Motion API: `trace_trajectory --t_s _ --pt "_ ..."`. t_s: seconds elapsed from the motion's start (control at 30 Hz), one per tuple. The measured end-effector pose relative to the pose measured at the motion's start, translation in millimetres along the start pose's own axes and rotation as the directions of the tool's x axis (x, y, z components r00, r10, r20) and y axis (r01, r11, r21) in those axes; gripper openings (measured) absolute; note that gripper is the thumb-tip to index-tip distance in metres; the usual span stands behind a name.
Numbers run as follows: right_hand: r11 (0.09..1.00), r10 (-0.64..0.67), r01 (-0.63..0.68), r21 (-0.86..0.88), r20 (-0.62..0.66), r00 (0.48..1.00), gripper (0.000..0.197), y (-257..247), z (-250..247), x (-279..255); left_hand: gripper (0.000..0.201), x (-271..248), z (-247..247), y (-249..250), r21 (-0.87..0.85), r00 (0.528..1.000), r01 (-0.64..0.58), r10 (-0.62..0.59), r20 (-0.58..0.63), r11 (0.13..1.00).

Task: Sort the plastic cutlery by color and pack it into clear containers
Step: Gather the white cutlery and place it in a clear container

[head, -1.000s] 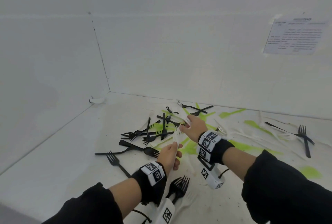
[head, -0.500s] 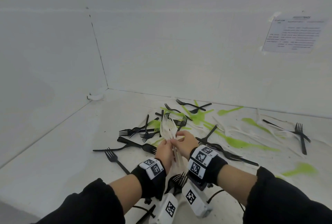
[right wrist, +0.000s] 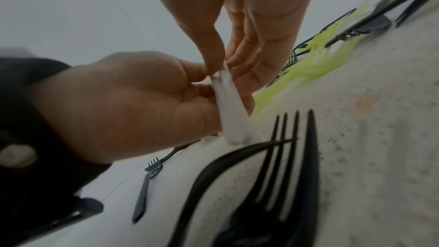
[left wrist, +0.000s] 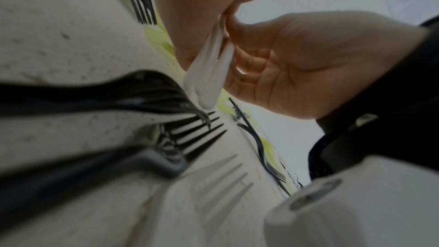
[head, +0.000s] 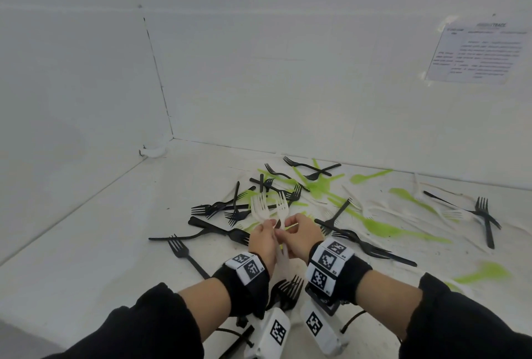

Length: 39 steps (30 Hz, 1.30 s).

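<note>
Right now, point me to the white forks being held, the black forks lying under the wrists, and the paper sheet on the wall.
white forks point(head: 269, 209), head view, on the tines above the hands.
black forks point(head: 289, 291), head view, on the tines between the wrists.
paper sheet point(head: 479, 54), head view, on its printed middle.

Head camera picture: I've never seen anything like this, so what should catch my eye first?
Most striking is the pair of white forks held tines-up at the centre, pinched between the left hand and right hand. Behind and beside them, black forks lie tangled with lime-green cutlery across the white table. Both wrists wear black bands with square black-and-white markers.
</note>
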State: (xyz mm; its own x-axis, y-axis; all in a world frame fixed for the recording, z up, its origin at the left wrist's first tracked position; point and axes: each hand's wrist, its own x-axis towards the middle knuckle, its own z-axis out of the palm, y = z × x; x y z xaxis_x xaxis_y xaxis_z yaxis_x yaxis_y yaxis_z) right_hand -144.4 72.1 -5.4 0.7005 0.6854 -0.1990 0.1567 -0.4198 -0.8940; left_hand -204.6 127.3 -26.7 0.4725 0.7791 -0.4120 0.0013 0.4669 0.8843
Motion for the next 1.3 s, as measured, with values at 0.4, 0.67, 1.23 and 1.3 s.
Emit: trace_trajectory --t_s 0.4,0.67,1.23,1.3 --pt "0.968 -0.150 0.160 -0.193 0.066 0.987 0.024 -8.6 2.7 16.5 0.038 -6.5 -12.0 14.2 -0.159 0.976 0.170 -0.143 0.165 0.973" --pt "0.888 -0.219 0.271 -0.370 0.176 0.960 0.018 -43.8 3.6 38.3 0.027 2.0 -28.4 23.7 -0.159 0.997 0.066 -0.071 -0.023 0.985" --pt "0.536 -0.068 0.449 -0.715 0.494 0.867 0.037 -100.0 114.0 156.3 0.024 25.0 -68.0 35.1 -0.260 0.976 0.119 -0.161 -0.146 0.958" --pt "0.591 -0.095 0.397 -0.702 0.428 0.899 0.037 -98.4 114.5 159.7 0.025 26.7 -68.3 35.0 -0.249 0.976 0.116 -0.157 -0.152 0.962"
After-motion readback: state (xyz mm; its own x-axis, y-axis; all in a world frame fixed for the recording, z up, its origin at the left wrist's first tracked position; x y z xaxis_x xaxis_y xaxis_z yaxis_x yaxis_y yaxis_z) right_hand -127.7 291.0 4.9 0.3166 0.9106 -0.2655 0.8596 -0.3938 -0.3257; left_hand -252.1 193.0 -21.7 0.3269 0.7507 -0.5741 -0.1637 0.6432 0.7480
